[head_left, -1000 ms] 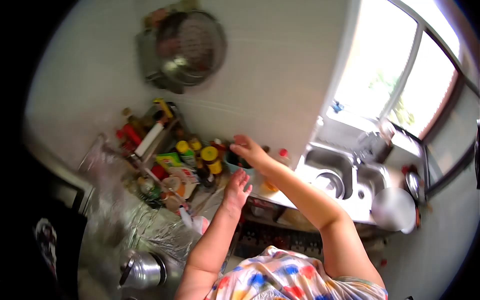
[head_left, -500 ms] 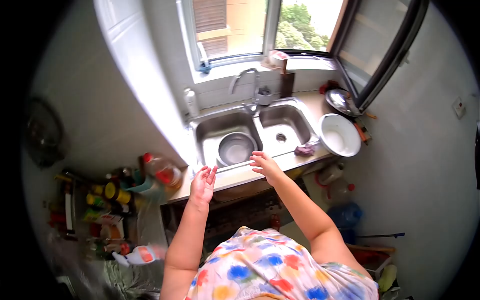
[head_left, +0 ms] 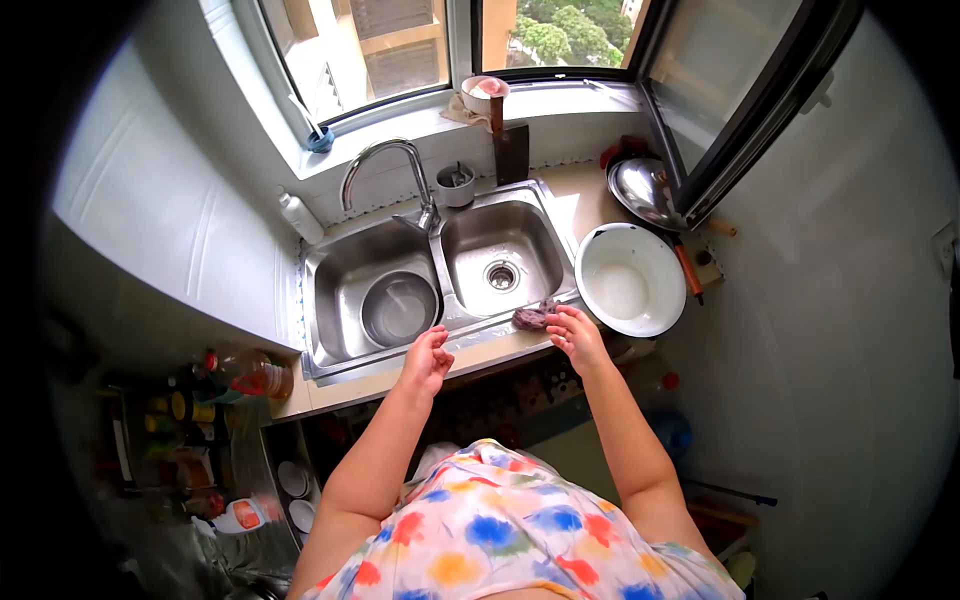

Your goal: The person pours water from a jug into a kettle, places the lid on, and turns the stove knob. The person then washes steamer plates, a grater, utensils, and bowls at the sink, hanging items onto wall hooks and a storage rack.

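Note:
My left hand [head_left: 428, 362] is held in front of the sink's left basin [head_left: 335, 260], empty, its fingers loosely bent and apart. My right hand [head_left: 577, 338] is open, with fingertips beside a dark purplish rag or scrubber [head_left: 530, 319] on the front rim of the sink; whether they touch it I cannot tell. A round metal bowl [head_left: 400, 308] sits in the left basin and seems to hold water. In the right basin [head_left: 505, 240] the drain strainer shows. Right of it stands a large white enamel basin [head_left: 630, 280].
Behind the sink are a curved faucet [head_left: 385, 150], a grey cup [head_left: 456, 186] and an upright cleaver [head_left: 510, 150]. A lidded wok [head_left: 645, 190] stands at the back right under the open window sash [head_left: 745, 110]. An oil bottle [head_left: 250, 372] is at the left.
My view has turned, so the sink appears further left and closer. My right hand has shifted right, from before the left basin to beside the purplish rag. Both hands remain empty.

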Available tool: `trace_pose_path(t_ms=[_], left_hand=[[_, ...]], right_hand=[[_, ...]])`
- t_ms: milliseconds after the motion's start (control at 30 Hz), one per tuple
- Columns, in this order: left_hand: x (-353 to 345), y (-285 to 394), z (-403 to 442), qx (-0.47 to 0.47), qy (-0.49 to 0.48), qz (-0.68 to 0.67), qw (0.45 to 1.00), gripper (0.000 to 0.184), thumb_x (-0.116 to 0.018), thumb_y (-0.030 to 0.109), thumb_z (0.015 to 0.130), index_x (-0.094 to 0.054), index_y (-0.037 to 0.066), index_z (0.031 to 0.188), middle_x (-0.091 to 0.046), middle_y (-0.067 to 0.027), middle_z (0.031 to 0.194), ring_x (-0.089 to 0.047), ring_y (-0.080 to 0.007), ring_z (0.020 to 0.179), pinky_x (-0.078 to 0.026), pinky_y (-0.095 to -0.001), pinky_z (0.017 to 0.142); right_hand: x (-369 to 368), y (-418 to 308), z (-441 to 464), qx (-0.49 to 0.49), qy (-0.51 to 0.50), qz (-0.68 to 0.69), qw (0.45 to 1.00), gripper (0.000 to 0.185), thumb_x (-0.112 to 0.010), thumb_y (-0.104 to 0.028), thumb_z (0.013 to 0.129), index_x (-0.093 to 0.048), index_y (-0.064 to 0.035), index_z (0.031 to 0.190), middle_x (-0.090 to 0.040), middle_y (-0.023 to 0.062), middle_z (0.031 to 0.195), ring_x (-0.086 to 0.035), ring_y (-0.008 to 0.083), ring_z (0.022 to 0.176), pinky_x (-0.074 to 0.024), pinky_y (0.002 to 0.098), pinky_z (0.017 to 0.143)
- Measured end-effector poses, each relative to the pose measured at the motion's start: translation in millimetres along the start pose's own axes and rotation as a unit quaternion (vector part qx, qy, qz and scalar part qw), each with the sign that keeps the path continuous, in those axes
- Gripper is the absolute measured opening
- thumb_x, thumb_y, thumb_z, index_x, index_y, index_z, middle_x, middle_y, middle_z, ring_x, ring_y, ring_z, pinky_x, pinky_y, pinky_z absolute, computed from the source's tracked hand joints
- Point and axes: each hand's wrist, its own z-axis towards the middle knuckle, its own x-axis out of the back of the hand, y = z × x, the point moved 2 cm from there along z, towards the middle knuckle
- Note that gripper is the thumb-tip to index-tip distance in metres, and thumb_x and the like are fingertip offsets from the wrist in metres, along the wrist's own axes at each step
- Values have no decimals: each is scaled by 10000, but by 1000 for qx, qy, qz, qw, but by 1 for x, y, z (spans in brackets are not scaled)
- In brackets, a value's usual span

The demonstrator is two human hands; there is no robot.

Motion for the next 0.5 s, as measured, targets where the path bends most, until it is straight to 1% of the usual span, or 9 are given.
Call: trace_pose_path(t_ms=[67, 133, 200, 233, 267, 333, 367, 467, 500], left_hand=[[-4, -3, 18, 17, 4, 22, 1000, 165, -522, 121, 839, -526, 96, 1002, -533, 19, 807, -491, -70, 587, -390, -215, 512], [-12, -4, 37, 41, -5, 42, 998, 158, -536, 132, 833, -535, 100, 988, -511, 32, 780, -468, -68, 564, -345, -207, 467], [-23, -9, 56, 65, 1, 37, 997, 164, -543, 132, 828, -536, 104, 990, -513, 34, 780, -473, -71, 567, -323, -205, 451], [-30, -12, 66, 76, 1, 34, 997, 167, -547, 132, 826, -536, 106, 990, -514, 34, 781, -475, -73, 569, -312, -204, 443], [-36, -15, 75, 87, -18, 46, 995, 196, -549, 127, 822, -526, 103, 1015, -510, 28, 779, -479, -77, 588, -326, -202, 458], [-52, -19, 86, 106, -25, 55, 993, 215, -544, 129, 826, -518, 98, 1037, -511, 14, 807, -489, -82, 624, -347, -210, 487], [-58, -19, 91, 111, -28, 57, 992, 221, -542, 126, 828, -517, 95, 1045, -512, 1, 844, -492, -94, 671, -369, -224, 529], [-72, -17, 104, 118, -33, 71, 990, 223, -548, 125, 825, -518, 96, 1044, -512, -2, 864, -487, -105, 691, -376, -233, 555], [-74, -15, 108, 121, -37, 73, 989, 227, -557, 124, 817, -521, 99, 1040, -515, 1, 856, -482, -108, 700, -378, -233, 568]], right_hand=[[12, -7, 5, 8, 23, 10, 1000, 304, -521, -144, 860, -434, -34, 1130, -592, 91, 965, -564, 135, 773, -462, 233, 657], [32, -4, 15, 2, 65, 30, 997, 297, -526, -171, 865, -434, -33, 1112, -584, 88, 949, -561, 157, 770, -462, 275, 652], [52, 0, 16, -14, 122, 57, 991, 300, -530, -191, 868, -433, -33, 1104, -581, 86, 945, -560, 167, 772, -461, 304, 650], [72, 10, 21, -34, 141, 74, 987, 349, -543, -257, 868, -415, -43, 1113, -570, 88, 934, -560, 198, 780, -456, 342, 645], [85, 15, 21, -52, 180, 115, 976, 375, -548, -278, 865, -405, -47, 1124, -562, 96, 945, -559, 211, 786, -456, 346, 643], [107, 21, 20, -91, 252, 188, 945, 426, -558, -318, 858, -386, -55, 1146, -545, 113, 967, -557, 235, 798, -456, 355, 641], [116, 25, 22, -92, 292, 208, 929, 511, -565, -371, 846, -352, -48, 1179, -518, 135, 996, -554, 283, 841, -468, 387, 669], [135, 34, 36, -59, 280, 259, 922, 561, -563, -382, 844, -323, -26, 1205, -497, 148, 1033, -550, 315, 883, -477, 427, 716], [138, 35, 41, -55, 291, 274, 915, 517, -567, -332, 845, -358, -6, 1187, -521, 145, 1023, -556, 313, 898, -481, 440, 749]])
